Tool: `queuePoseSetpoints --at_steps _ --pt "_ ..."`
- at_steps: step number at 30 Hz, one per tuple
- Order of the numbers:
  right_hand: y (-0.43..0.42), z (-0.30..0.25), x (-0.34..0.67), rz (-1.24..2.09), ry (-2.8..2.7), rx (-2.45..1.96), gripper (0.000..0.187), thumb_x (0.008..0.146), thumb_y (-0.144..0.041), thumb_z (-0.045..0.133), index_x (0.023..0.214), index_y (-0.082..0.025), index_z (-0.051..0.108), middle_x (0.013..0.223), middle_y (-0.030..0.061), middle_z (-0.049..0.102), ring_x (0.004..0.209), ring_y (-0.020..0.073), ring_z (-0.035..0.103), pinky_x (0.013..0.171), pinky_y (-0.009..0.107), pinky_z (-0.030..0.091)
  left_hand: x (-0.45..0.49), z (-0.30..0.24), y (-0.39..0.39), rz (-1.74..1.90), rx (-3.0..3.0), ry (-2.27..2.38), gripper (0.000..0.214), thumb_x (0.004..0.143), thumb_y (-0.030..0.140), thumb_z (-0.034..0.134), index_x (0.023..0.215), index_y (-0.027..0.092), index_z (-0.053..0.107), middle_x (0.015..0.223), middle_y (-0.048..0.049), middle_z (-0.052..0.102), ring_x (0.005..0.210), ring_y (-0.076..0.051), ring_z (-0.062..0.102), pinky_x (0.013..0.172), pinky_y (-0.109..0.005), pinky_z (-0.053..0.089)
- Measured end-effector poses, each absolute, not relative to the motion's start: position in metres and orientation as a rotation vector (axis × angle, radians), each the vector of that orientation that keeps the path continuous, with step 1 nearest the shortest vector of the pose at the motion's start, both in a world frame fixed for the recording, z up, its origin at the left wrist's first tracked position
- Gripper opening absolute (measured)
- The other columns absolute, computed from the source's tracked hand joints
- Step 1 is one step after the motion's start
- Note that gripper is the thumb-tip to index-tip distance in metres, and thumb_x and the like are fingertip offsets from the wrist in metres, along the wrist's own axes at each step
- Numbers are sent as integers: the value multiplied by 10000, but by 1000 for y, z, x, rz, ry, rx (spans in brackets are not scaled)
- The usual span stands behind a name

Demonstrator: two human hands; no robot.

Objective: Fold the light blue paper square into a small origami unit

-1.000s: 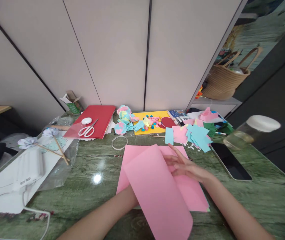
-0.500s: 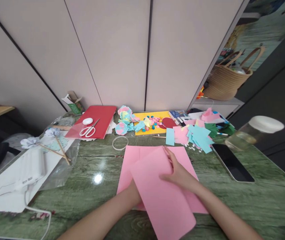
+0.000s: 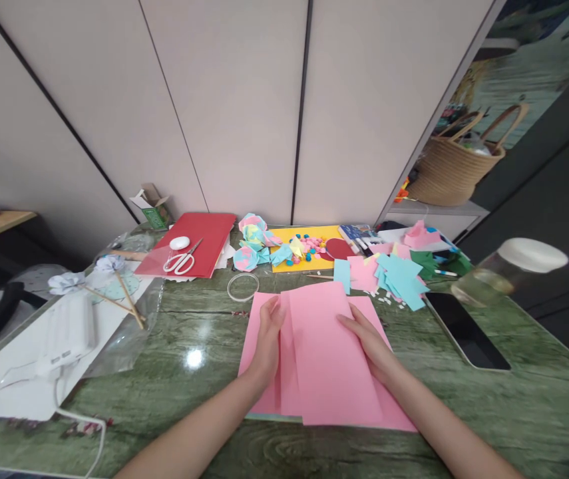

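Observation:
A folded sheet of pink paper (image 3: 334, 372) stands slightly raised between my two hands, over a larger pink sheet (image 3: 396, 409) lying on the table. My left hand (image 3: 267, 339) is at its left edge, fingers curled against the paper near the top; part of the grip is hidden. My right hand (image 3: 371, 342) pinches the right edge, thumb and a finger on the near face, the other fingers partly out of sight behind it.
Scissors (image 3: 179, 263) lie on a red folder (image 3: 209, 233). Behind the paper are a tape ring (image 3: 243, 287), coloured paper balls (image 3: 254, 229) and blue paper pieces (image 3: 404, 279). A phone (image 3: 466, 332) and a lidded container (image 3: 484, 283) sit right, a white power bank (image 3: 69, 332) left.
My left hand has come out from beneath the folded pink paper to its left edge. The paper has turned from slanted to nearly straight, and my right hand has slid lower on its edge.

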State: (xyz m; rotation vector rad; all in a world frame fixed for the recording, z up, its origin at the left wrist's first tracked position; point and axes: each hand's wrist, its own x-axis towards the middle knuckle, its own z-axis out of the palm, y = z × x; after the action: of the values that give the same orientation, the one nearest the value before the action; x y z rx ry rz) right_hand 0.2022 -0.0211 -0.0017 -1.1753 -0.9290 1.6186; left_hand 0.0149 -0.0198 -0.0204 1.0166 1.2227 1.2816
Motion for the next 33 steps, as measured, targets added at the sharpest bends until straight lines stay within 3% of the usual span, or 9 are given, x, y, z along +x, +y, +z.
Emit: queuePoseSetpoints --at_steps 5,9,12,16,20,24,28,31,33 --pt "-20 -4 202 1529 -970 -1224 484 713 -362 572 1164 -260 427 1171 44 541 971 250 562 805 402 467 20 -12 -26 1268 928 1145 559 717 325 594 1192 249 311 1360 -89 257 1217 -224 309 933 -351 359" --pt "-21 -1 201 1518 -1019 -1224 541 683 -342 609 1176 -265 401 1167 47 543 961 247 567 788 394 477 23 -8 -26 1285 816 1052 606 695 268 618 1203 222 291 1264 -132 400 1116 -234 440 848 -355 431" --pt "-22 -1 200 1532 -1039 -1226 547 681 -332 612 1178 -275 390 1166 43 542 955 245 570 775 388 484 23 -8 -25 1233 787 969 531 694 253 610 1158 184 360 1137 -127 524 1004 -230 528 809 -362 451" --pt "-22 -2 201 1583 -1037 -1216 520 687 -322 608 1161 -282 396 1188 39 523 952 238 571 771 381 486 23 -9 -26 1169 827 942 375 682 219 600 1029 153 473 1021 -100 593 897 -214 575 763 -341 466" --pt "-21 -1 204 1601 -1044 -1189 548 685 -331 605 1182 -289 378 1204 37 510 989 236 552 798 390 474 21 -12 -23 1133 899 1002 341 671 191 586 996 145 490 951 -88 615 829 -205 588 711 -326 471" --pt "-20 0 206 1672 -1018 -1165 524 694 -334 590 1176 -281 390 1183 42 530 963 235 569 810 403 464 15 -13 -12 1121 986 1016 350 670 140 546 1013 159 475 1016 -90 582 916 -202 558 764 -329 446" --pt "-19 -1 209 1685 -1055 -1178 507 717 -362 561 1184 -272 386 1171 54 535 937 234 579 798 402 465 0 -8 1 1358 1090 1218 382 705 167 510 1079 204 442 1206 -79 449 1053 -186 476 857 -332 388" --pt "-15 1 221 1485 -1313 -1318 569 726 -411 541 1241 -281 336 1177 57 516 971 238 549 822 411 435 -4 -3 3 1388 1217 1270 306 726 157 465 1029 200 486 1152 -65 483 1050 -183 473 873 -332 371" --pt "-11 5 235 1150 -1538 -1508 595 727 -450 525 1259 -264 334 1123 74 531 945 248 542 843 433 398 1 0 -3 1267 1317 1239 247 723 138 451 955 179 525 1053 -67 532 989 -183 504 842 -326 393"
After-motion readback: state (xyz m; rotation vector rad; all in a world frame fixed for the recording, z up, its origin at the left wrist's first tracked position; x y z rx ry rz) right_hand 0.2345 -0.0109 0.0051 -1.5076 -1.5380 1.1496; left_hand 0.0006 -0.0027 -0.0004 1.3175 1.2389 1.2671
